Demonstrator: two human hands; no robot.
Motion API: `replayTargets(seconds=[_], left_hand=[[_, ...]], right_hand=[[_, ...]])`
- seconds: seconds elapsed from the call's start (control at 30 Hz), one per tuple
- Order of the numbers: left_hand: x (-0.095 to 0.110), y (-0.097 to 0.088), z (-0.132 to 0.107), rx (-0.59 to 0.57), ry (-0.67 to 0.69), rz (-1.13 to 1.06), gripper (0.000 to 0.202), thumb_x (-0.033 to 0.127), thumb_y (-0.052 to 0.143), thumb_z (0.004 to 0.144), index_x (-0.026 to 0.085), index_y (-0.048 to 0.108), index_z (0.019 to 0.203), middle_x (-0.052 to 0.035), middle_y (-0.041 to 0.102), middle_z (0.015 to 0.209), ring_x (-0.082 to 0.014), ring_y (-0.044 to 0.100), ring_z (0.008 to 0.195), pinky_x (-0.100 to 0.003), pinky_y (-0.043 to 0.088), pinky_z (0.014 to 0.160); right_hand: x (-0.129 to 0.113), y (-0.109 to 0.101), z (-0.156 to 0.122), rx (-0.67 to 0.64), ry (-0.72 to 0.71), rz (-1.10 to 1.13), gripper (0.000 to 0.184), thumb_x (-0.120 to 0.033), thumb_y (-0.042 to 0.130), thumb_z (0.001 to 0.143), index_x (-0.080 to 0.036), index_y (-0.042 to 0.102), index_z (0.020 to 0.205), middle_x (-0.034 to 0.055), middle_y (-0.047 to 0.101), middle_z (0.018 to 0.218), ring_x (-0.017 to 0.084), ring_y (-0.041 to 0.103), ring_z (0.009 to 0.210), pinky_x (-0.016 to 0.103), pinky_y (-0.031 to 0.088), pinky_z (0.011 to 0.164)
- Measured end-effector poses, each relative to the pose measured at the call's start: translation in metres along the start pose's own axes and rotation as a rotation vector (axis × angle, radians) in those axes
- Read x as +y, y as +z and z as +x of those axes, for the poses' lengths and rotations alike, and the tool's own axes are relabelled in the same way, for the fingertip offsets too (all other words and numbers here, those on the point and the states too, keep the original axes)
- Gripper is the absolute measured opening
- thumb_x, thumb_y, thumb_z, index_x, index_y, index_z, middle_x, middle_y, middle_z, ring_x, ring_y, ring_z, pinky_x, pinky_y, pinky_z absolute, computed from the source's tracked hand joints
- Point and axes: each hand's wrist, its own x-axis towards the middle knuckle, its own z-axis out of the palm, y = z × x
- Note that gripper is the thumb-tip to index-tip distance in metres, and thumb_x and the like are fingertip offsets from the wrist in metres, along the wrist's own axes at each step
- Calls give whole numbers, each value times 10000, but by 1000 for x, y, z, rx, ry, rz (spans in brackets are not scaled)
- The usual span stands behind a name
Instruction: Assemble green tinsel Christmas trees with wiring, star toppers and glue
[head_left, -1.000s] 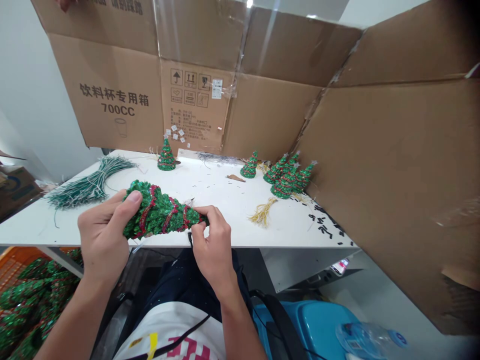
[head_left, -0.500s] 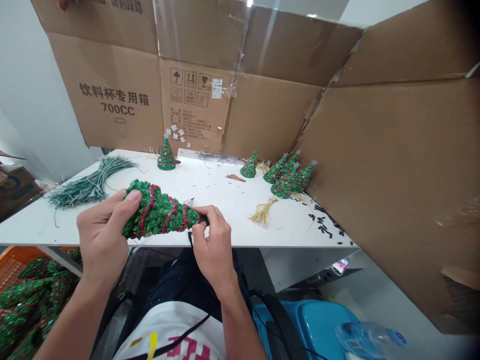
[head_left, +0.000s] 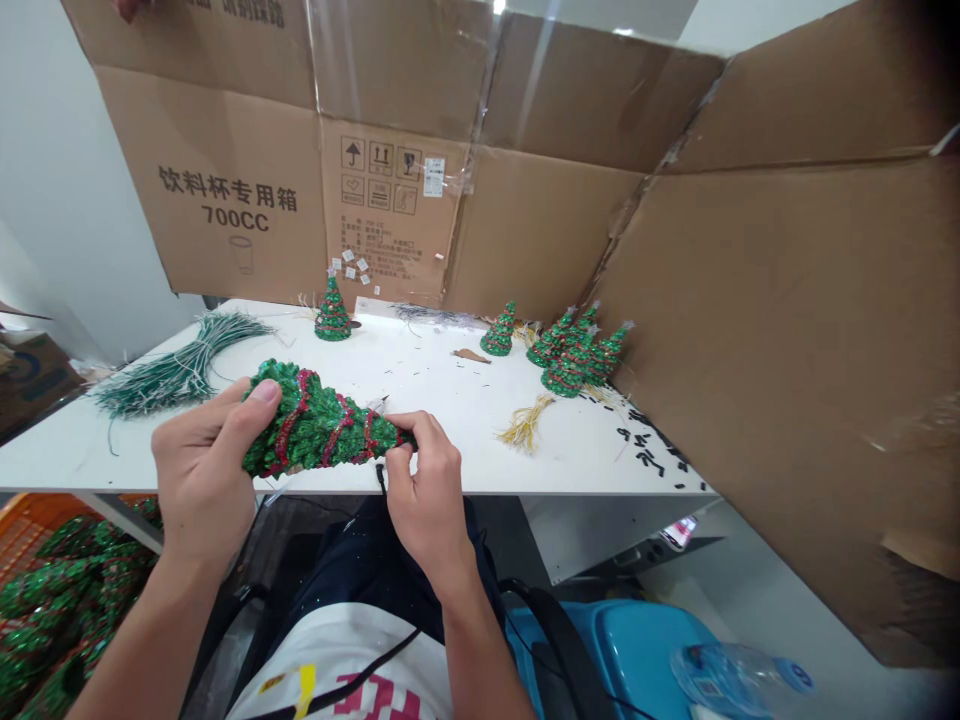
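I hold a glittery green cone tree (head_left: 319, 425) with red garland on its side, over the near edge of the white table (head_left: 450, 400). My left hand (head_left: 206, 470) wraps round the tree's wide base, thumb on top. My right hand (head_left: 424, 490) pinches the narrow tip, fingers closed together; what sits between them is too small to see.
Small finished trees stand at the back: one (head_left: 332, 310) at centre left, one (head_left: 500, 330) in the middle, a cluster (head_left: 574, 350) to the right. A green wire bundle (head_left: 176, 370) lies left, gold strands (head_left: 525, 425) right. Cardboard walls (head_left: 750, 300) enclose the table. An orange crate (head_left: 52, 590) holds more trees.
The tree and both hands have hardly moved; my left hand shifted very slightly left with the base.
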Motion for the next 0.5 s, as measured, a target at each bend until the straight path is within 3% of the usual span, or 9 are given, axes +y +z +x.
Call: replayTargets(seconds=[0.5], left_hand=[[-6, -3, 0, -42, 6, 17, 532, 369, 787, 875, 200, 410, 540, 13, 337, 613, -127, 305, 571, -324, 232, 504]], right_hand=[[0, -2, -1, -21, -9, -11, 301, -122, 442, 963, -200, 675, 1137, 81, 720, 1057, 260, 664, 1027, 409, 511, 932]])
